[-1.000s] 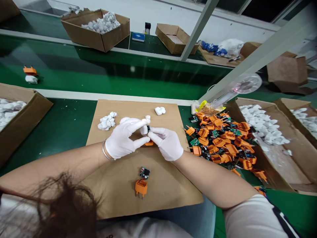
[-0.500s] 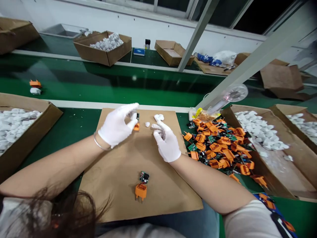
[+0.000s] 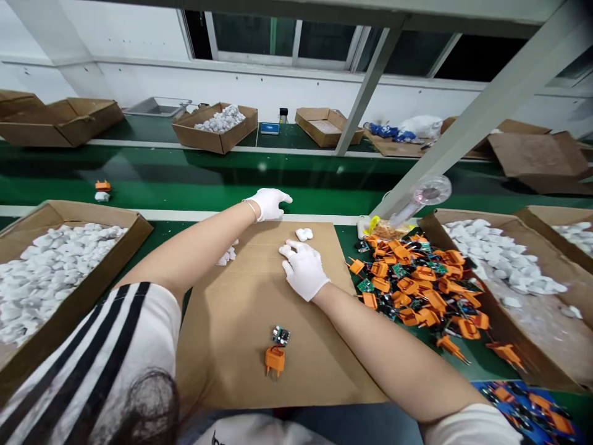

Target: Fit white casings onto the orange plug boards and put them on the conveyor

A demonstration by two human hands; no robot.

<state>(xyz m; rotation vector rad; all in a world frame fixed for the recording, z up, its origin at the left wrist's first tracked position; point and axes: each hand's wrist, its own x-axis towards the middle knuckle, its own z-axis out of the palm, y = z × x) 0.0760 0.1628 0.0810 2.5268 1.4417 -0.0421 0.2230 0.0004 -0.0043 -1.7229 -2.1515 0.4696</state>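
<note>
My left hand (image 3: 270, 204), in a white glove, is stretched over the far edge of the cardboard sheet (image 3: 241, 303), beside the green belt. Its index finger points right, thumb apart, and I see nothing held. My right hand (image 3: 304, 269), also gloved, lies palm down on the sheet with its fingers slightly spread. Just beyond its fingertips sits a white lump (image 3: 304, 234). More white pieces (image 3: 228, 254) show partly from under my left forearm. Nearer me on the sheet lies an orange two-pin plug (image 3: 275, 360) with a small circuit board (image 3: 280, 335) wired to it.
A heap of orange plugs with boards (image 3: 417, 278) lies at right. Cardboard boxes of white pieces stand left (image 3: 143, 232) and right (image 3: 509, 327). A small clear fan (image 3: 430, 190) is by the slanted post. Another orange plug (image 3: 102, 185) sits on the belt (image 3: 194, 179).
My left hand has moved away to the belt side; the orange plug and board it held no longer show. My right hand has turned palm down onto the sheet. The view has tilted up.
</note>
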